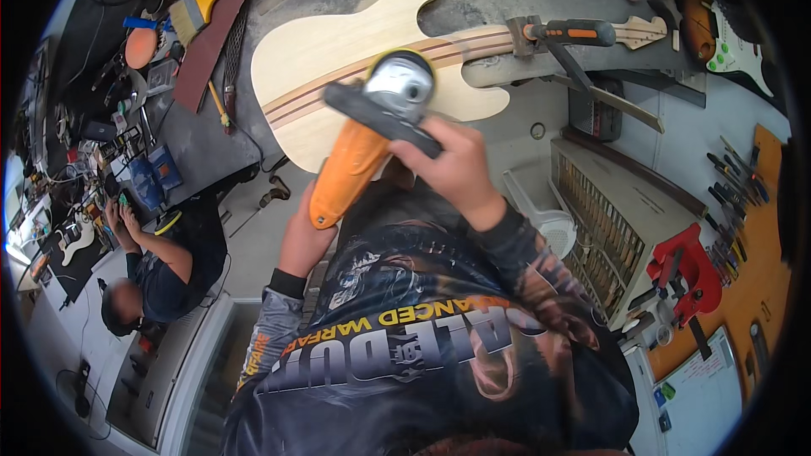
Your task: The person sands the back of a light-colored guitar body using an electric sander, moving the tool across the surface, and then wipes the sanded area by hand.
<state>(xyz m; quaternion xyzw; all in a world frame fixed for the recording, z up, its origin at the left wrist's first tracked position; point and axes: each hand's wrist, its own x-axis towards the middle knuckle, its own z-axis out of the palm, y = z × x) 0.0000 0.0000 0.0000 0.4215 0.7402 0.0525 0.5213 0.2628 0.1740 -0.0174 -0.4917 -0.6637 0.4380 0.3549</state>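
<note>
Orange grinder [348, 171] is in both hands [460, 167] [306, 235]; dark shirt [405, 409] bears white-and-yellow lettering [405, 353].

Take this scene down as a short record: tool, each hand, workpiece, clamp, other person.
Tool: orange power tool, above the guitar body; contact unclear
Right hand: gripping its black bar
Left hand: against its orange housing, fingers hidden
Workpiece: pale guitar body, darker stripes
Clamp: at the neck
Other person: lower left, dark clothes
</note>
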